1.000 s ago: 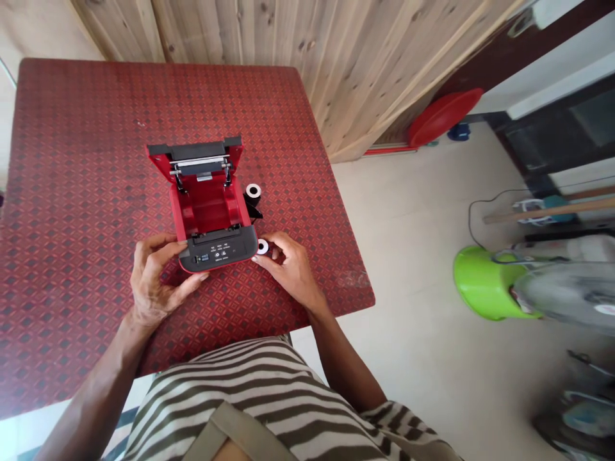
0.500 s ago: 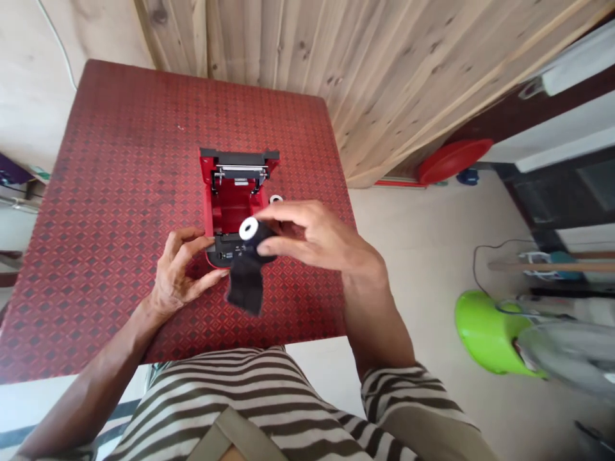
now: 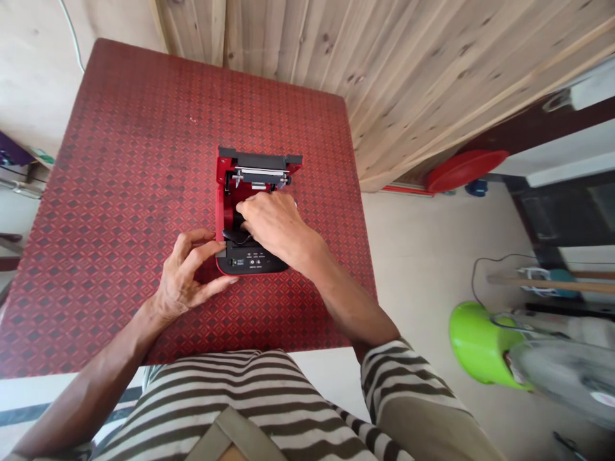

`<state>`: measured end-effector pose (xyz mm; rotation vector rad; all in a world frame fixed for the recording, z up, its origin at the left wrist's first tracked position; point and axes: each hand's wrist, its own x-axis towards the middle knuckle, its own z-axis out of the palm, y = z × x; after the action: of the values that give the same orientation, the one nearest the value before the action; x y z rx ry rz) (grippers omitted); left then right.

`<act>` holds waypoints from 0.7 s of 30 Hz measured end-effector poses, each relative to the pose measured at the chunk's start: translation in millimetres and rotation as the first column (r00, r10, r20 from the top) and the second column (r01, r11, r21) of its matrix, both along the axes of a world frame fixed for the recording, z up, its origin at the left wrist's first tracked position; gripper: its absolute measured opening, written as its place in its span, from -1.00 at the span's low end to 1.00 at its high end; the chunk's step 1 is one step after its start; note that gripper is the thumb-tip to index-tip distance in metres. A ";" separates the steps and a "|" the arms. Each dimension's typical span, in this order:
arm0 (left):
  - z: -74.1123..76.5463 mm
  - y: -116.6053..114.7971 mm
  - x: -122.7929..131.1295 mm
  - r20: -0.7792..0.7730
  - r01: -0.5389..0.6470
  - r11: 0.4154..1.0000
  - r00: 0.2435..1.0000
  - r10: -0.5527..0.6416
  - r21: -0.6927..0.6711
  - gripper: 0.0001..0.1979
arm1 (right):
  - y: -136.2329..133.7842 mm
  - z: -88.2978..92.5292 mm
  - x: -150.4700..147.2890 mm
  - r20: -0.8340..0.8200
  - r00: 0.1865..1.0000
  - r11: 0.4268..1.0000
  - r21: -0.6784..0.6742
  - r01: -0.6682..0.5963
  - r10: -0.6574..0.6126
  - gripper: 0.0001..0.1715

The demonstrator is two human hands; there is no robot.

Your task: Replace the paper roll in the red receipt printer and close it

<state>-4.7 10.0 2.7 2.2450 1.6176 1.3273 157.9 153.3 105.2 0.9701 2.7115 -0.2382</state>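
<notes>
A small red-and-black printer (image 3: 254, 262) sits on the table with its lid (image 3: 262, 163) raised away from me. My left hand (image 3: 185, 275) grips its near left corner, fingers at the side and thumb along the front edge. Inside the red compartment are the fingers of my right hand (image 3: 276, 224), curled around a black paper roll (image 3: 237, 221). Most of the roll is hidden under that hand. Its loose black end shows at the compartment's front edge, above the button panel.
The table (image 3: 144, 160) has a red patterned cover, and a wooden plank wall (image 3: 298, 45) rises behind it. On the floor to the right are a green bucket (image 3: 473, 346) and a fan (image 3: 567, 371). A red round object (image 3: 466, 169) leans farther back.
My right hand has carried the black roll from above the printer's front down into the open compartment. The left hand keeps its hold. The view has shifted slightly.
</notes>
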 end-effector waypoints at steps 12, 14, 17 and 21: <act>-0.7 -0.2 -0.8 -0.014 -0.008 1.000 1.000 0.008 -0.006 -0.39 | -0.8 -1.0 13.0 -0.140 0.990 0.998 -0.066 0.011 -0.020 -0.64; 0.8 0.0 -0.7 -0.015 -0.005 1.000 1.000 0.005 0.001 -0.40 | -3.9 4.6 25.3 -0.263 0.965 0.990 -0.134 -0.053 0.016 -0.66; 7.1 -1.0 -1.2 -0.033 -0.002 1.000 0.999 0.002 0.004 -0.42 | -11.2 4.4 45.4 -0.470 0.878 0.956 -0.207 -0.208 0.089 -0.76; 25.3 -0.8 -4.7 -0.084 0.003 1.000 0.996 -0.005 -0.025 -0.47 | -22.0 -12.0 60.3 -0.621 0.781 0.960 -0.179 -0.213 0.058 -0.82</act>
<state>-9.5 9.2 28.0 2.3180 1.6458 1.2206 218.2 131.3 93.2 0.6994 3.1934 -0.9901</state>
